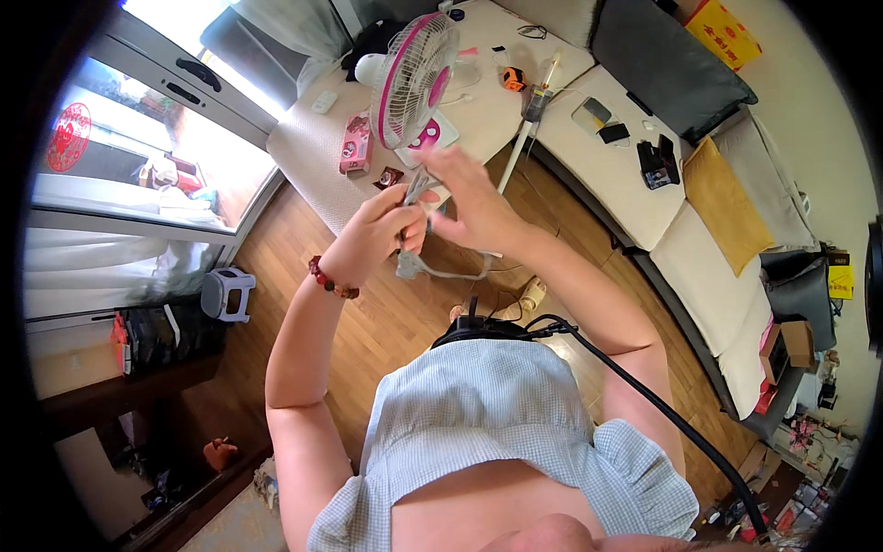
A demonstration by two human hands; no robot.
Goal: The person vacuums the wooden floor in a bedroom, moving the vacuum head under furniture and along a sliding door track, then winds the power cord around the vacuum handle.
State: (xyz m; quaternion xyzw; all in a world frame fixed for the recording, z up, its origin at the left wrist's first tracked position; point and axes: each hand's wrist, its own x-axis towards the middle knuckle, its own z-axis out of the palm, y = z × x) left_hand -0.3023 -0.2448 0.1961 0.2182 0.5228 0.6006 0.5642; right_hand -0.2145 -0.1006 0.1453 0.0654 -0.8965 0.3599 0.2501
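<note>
My left hand (391, 225) is closed around a bundled grey-white cord (419, 184) in front of me. The folded strands stick up above its fingers. Below the fist hang a pale end piece, perhaps a plug, and a loose loop of the same cord. Close beside it on the right is my right hand (474, 202), its fingers stretched out and the thumb apart. Those fingertips are blurred by motion and reach close to the top of the bundle; whether they touch it I cannot tell. Just beyond both hands stands a white and pink fan (414, 83).
On the cream sofa seat lie a pink box (356, 144), a small brown packet (388, 178), an orange tape measure (513, 79) and several dark gadgets (659, 164). A white pole (518, 156) leans against the sofa edge. A grey stool (228, 294) stands on the wooden floor at left.
</note>
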